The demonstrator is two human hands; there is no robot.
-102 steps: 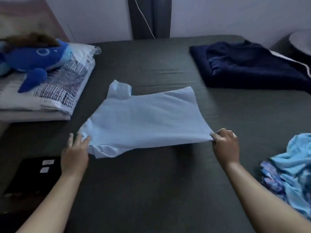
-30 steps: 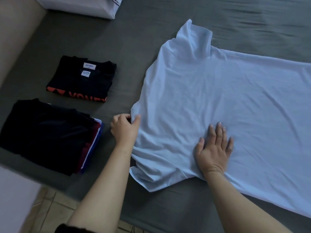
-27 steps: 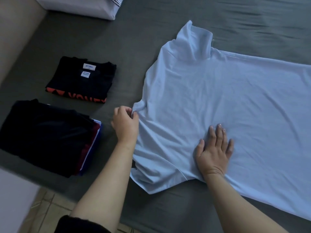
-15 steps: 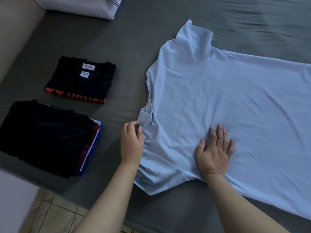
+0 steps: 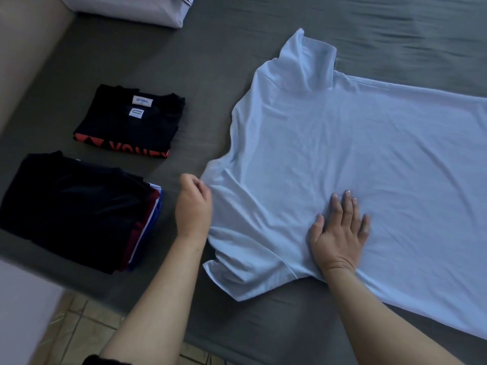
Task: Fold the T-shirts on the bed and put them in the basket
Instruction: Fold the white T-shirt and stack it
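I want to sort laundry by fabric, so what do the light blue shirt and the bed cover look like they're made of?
Light blue T-shirt: looks like thin, soft knit, perhaps cotton jersey; matte, with fine wrinkles fanning from the right hand. Bed cover: dark grey woven-looking sheet, matte, lightly rippled. Fibre can't be confirmed by sight.

The light blue T-shirt is thin, soft knit cloth, matt, with fine creases across the body and a stitched seam at the near sleeve. The bed is covered in dark grey woven sheet, matt, lightly rippled toward the far right. The folded black shirt is smooth matt cloth carrying two small white sewn labels and an orange print along its near edge, the print slightly brighter than the fabric. The stack of folded clothes has a black cloth top layer with a faint sheen; maroon, white and blue cloth edges show beneath. The white bedding looks like smooth cloth. The floor is tiled, smooth, with visible joints.
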